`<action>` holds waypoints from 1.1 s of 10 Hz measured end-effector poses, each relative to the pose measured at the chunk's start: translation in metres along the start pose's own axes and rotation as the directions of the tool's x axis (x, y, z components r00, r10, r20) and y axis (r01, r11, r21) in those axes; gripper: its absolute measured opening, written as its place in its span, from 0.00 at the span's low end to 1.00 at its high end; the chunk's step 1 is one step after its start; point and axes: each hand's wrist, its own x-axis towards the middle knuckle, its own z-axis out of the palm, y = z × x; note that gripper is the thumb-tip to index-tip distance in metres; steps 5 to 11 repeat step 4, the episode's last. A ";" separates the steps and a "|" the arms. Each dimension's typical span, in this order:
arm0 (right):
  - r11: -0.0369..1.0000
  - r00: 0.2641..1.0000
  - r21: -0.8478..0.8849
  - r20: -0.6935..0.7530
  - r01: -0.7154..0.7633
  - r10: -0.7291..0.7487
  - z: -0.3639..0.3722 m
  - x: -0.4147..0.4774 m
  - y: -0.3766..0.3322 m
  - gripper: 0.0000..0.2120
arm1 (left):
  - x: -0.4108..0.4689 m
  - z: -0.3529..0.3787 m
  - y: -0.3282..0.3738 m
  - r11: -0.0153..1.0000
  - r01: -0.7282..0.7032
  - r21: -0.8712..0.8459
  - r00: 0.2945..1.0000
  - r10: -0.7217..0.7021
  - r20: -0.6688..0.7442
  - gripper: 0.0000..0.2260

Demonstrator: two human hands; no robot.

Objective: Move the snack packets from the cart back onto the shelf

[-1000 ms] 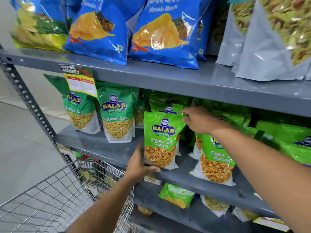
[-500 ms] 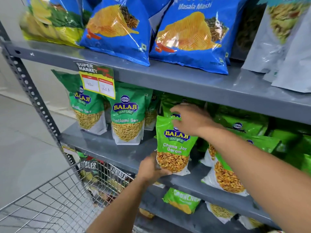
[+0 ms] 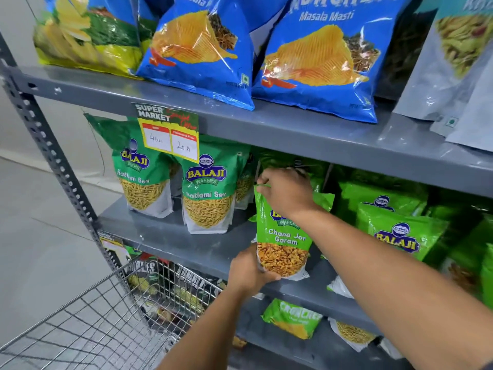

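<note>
Both your hands are clamped on one light-green plastic Chana Jor Garam packet (image 3: 282, 241). Your right hand (image 3: 286, 194) pinches its top edge from above, fingers curled over the seal. Your left hand (image 3: 249, 271) grips its bottom left corner from below, thumb on the front face. Hands well apart, one at each end of the packet.

The packet stands upright at the near edge of the grey metal middle shelf (image 3: 186, 244), base touching or just above the shelf lip; can't tell which, since your left hand covers the contact.

Left of it on the same shelf: two dark-green Ratlami Sev packets (image 3: 208, 198), upright, side by side, clear of the held packet. Right of it: more light-green Balaji packets (image 3: 397, 236), leaning, packed close together behind your right forearm.

A yellow and green supermarket price tag (image 3: 170, 133) hangs off the front lip of the grey top shelf (image 3: 293, 129), over the Ratlami Sev packets. Blue Masala Masti chip bags (image 3: 320, 57) sit on that top shelf, with silver-grey pouches (image 3: 453, 76) at far right.

The wire-mesh metal cart (image 3: 93, 324) sits near left, below the middle shelf, pushed against the rack. Its contents are blurred behind the mesh.

On the bottom shelf, a green packet lying flat (image 3: 293, 317) sits below the held one.
</note>
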 end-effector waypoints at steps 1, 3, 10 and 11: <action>0.997 0.997 -0.039 -0.043 0.062 -0.064 -0.003 -0.004 0.002 0.10 | 0.000 0.001 -0.001 0.998 0.046 -0.050 0.999 -0.045 0.015 0.30; 0.995 0.998 -0.099 -0.065 -0.025 0.019 -0.015 -0.030 0.024 0.17 | -0.001 -0.004 -0.003 0.991 -0.016 -0.132 1.000 0.017 0.005 0.32; 0.986 0.996 -0.158 -0.086 -0.048 0.034 -0.021 -0.051 0.043 0.19 | -0.008 -0.013 0.003 0.983 -0.170 -0.074 0.981 0.162 -0.102 0.30; 0.986 0.996 -0.158 -0.086 -0.048 0.034 -0.021 -0.051 0.043 0.19 | -0.008 -0.013 0.003 0.983 -0.170 -0.074 0.981 0.162 -0.102 0.30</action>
